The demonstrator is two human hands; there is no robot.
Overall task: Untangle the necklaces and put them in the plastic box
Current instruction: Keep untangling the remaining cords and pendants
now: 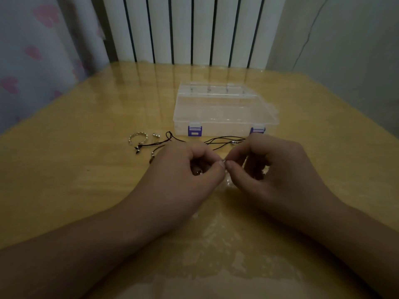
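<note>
Black cord necklaces (224, 139) lie tangled on the wooden table (86, 180), between my hands and the clear plastic box (224, 108). The box has two purple latches and its lid is down. My left hand (190, 169) and my right hand (265, 162) meet at the fingertips just above the table. Both pinch a small silver piece of a necklace (224, 161) between thumb and forefinger. Cord ends with small beads (138, 148) trail to the left of my left hand. Most of the tangle is hidden under my hands.
A silver twisted ring-shaped piece (138, 138) and a small silver charm (155, 135) lie left of the box. A white slatted radiator (194, 29) stands behind the table. A curtain with pink hearts (32, 50) hangs at the left.
</note>
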